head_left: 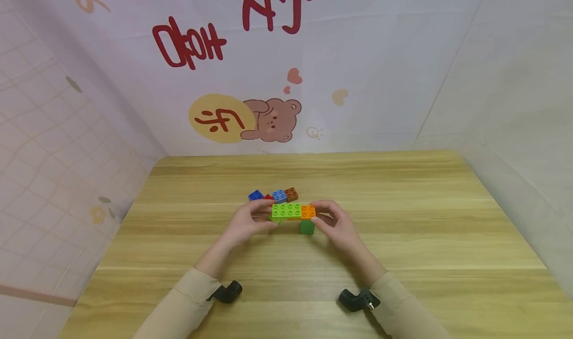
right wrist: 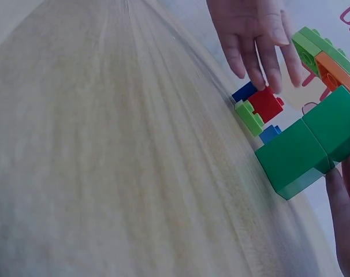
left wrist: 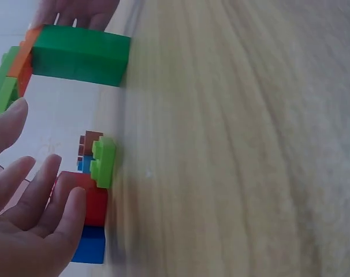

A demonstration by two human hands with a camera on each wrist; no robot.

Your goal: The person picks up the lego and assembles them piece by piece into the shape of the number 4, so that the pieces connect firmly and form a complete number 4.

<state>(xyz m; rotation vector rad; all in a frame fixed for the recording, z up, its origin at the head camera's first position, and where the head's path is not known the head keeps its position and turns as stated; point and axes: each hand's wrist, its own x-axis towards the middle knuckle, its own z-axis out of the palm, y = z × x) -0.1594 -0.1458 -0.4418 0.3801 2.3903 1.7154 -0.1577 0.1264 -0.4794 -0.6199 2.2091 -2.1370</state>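
A stack of toy building bricks stands on the table: green bricks (right wrist: 296, 158) below, an orange brick (head_left: 308, 211) above them, and a lime-green brick (head_left: 286, 210) on the orange one, jutting out to the left. My right hand (head_left: 337, 225) holds the stack at its right side, thumb in front and fingers behind. At the jutting end, my left hand (head_left: 246, 223) has its thumb and fingers spread around the lime-green brick. The wrist views show these fingers loose, with a gap to the brick.
Behind the stack lie loose bricks: a dark blue brick (head_left: 256, 195), a red brick (right wrist: 265, 105), a light blue brick (head_left: 279, 196), a brown brick (head_left: 291, 194) and a small lime-green brick (left wrist: 104, 163). A printed cloth (head_left: 371, 70) hangs behind the wooden table (head_left: 286, 299).
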